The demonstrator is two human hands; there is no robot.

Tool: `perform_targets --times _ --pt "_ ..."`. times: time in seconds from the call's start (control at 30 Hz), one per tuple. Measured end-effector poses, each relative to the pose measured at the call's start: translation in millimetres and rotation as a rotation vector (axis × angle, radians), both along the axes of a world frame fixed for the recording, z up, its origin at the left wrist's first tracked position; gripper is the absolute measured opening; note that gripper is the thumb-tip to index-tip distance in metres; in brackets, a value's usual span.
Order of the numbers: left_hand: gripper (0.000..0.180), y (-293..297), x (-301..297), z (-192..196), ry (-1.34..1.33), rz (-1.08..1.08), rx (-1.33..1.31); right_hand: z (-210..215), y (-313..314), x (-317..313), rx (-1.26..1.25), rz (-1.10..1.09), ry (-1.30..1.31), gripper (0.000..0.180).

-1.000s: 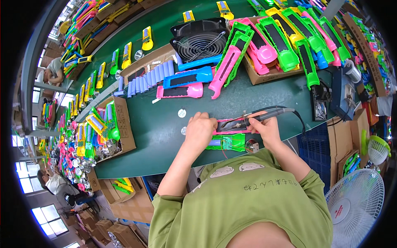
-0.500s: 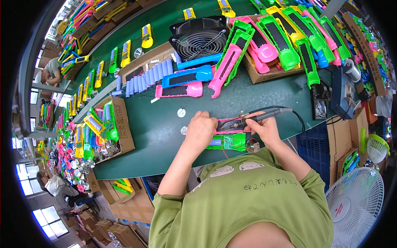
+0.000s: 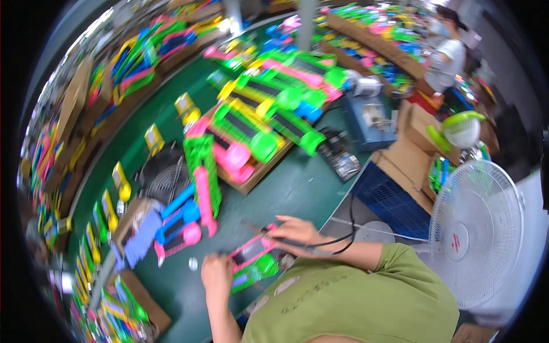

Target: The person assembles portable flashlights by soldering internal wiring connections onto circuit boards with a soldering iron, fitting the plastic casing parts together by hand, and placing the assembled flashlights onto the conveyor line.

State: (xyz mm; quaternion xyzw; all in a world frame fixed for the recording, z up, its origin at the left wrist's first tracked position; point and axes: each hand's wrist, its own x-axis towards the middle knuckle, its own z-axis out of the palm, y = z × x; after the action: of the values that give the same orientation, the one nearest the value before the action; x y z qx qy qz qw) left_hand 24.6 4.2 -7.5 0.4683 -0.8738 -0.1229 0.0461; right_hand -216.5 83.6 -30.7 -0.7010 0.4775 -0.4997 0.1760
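Note:
My left hand (image 3: 217, 275) is closed at the near-left end of a pink plastic housing (image 3: 266, 243) with a dark strip along its middle. My right hand (image 3: 297, 231) grips a soldering iron (image 3: 254, 227), whose thin tip points left above the far side of the pink housing. The iron's black cable (image 3: 350, 231) curves away to the right. Beside the pink housing, closer to my body, lies a green housing (image 3: 261, 270). Motion blur hides fine detail, including the fingertips of my left hand.
A carton heaped with coloured housings (image 3: 251, 131) stands across the bench, near a round black fan (image 3: 166, 177). Purple-blue cylindrical cells (image 3: 140, 237) lie to the left. A blue soldering station (image 3: 369, 123) is at the right; a white fan (image 3: 476, 234) stands beside me. Another person (image 3: 449, 60) is farther back.
The whole view has swung toward the right, bringing another person into sight. My right hand has drawn the soldering iron up and away from the pink housing; my left hand stays at its end.

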Motion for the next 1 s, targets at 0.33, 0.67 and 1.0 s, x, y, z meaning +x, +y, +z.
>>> perform_targets --times 0.33,0.67,1.0 --pt "0.005 -1.3 -9.1 5.6 0.041 0.016 0.027 -9.0 7.0 -11.8 0.120 0.083 0.074 0.055" --pt "0.015 31.5 -29.5 34.2 0.257 -0.342 -0.109 -11.3 0.7 -8.7 0.147 0.068 0.047 0.052" --pt "0.008 51.8 -35.5 0.8 0.545 -0.086 -0.114 -8.1 -0.9 -2.7 0.116 0.137 -0.039 0.047"
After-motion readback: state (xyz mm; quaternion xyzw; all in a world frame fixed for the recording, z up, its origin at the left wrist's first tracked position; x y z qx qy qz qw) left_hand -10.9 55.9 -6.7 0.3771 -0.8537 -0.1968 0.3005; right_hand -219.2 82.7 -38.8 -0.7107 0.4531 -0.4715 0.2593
